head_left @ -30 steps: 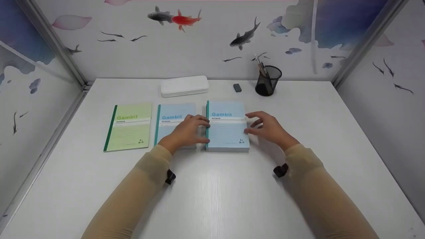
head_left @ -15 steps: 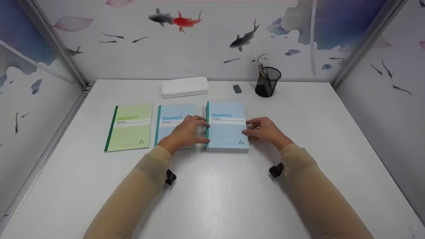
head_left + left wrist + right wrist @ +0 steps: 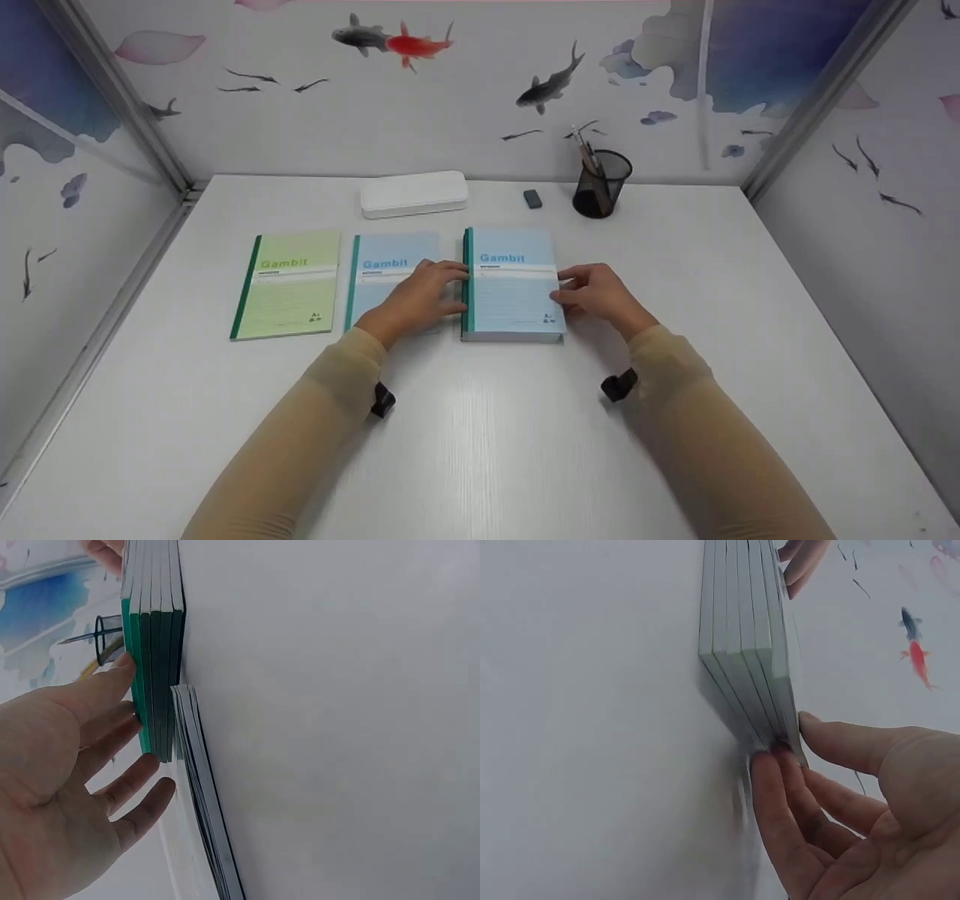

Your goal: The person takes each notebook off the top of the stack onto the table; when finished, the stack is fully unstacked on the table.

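In the head view a stack of notebooks stands mid-table, topped by a light blue notebook (image 3: 514, 307) with a teal spine. My right hand (image 3: 604, 300) pinches the top notebook's right edge, thumb above and fingers beneath; the right wrist view shows it jutting past the stacked notebooks (image 3: 735, 630) below. My left hand (image 3: 416, 300) touches the spine side with fairly straight fingers, and the left wrist view shows its thumb against the green spines (image 3: 154, 675). Partly under my left hand lies another blue notebook (image 3: 390, 247). A green notebook (image 3: 289, 292) lies farther left.
Behind the notebooks are a white case (image 3: 414, 195), a small dark eraser-like block (image 3: 532, 199) and a black mesh pen holder (image 3: 602, 187) with pens. Printed wall panels (image 3: 262, 135) enclose the white table (image 3: 480, 450) at the back and sides.
My right hand has moved in to the stack's right edge and taken hold of the top notebook. That notebook has slid slightly right, baring more spine below. My left hand has barely moved.
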Available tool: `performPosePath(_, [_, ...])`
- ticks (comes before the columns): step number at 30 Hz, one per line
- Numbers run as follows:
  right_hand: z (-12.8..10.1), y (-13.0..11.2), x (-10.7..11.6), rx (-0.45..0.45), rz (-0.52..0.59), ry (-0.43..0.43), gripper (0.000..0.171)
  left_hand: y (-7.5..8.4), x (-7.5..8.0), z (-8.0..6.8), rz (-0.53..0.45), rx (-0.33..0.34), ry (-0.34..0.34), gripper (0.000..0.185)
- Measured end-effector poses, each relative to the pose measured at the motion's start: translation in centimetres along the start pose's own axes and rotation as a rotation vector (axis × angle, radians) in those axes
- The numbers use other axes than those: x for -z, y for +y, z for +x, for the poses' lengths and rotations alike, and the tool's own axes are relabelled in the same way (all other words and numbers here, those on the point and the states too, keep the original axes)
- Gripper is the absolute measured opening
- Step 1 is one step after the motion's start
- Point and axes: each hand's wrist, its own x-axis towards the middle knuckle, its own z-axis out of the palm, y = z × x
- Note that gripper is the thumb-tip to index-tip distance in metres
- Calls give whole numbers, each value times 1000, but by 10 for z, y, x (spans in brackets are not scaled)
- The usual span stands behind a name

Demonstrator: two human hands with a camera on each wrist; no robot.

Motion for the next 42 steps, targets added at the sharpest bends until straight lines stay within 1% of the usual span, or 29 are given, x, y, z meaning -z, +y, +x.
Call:
performPosePath(2, [-1, -1, -1, -11, 6, 19, 53, 0, 0, 0, 32, -5, 3, 57])
performPosePath(6, [-4, 2, 1, -21, 25, 46, 53, 0, 2, 2, 62, -9, -9, 56])
performPosePath(11, [-7, 12, 5, -19, 43, 58, 54, 1, 6, 5, 58, -5, -48, 61])
performPosePath(14, [-9, 16, 8, -13, 45, 56, 55, 2, 10, 6, 54, 21, -67, 62])
performPosePath(17, [-11, 20, 12, -5, 58, 65, 54, 5, 13, 6, 64, 33, -72, 62])
performPosePath(20, [-14, 24, 18, 12, 90, 92, 54, 7, 15, 7, 75, 29, -67, 62])
performPosePath(25, [-19, 35, 28, 23, 149, 111, 55, 10, 13, 8, 84, 27, -70, 62])
performPosePath(31, [-23, 46, 39, 8, 214, 101, 59, 12, 10, 9, 110, 25, -69, 61])
performPosePath(33, [-24, 49, 44, -2, 221, 92, 60, 13, 9, 9, 117, 29, -67, 61])
performPosePath(38, [-26, 57, 60, -11, 228, 70, 61, 13, 10, 9, 135, 47, -78, 62])
performPosePath(42, [-30, 64, 75, -10, 254, 58, 62, 13, 10, 10, 126, 54, -80, 62])
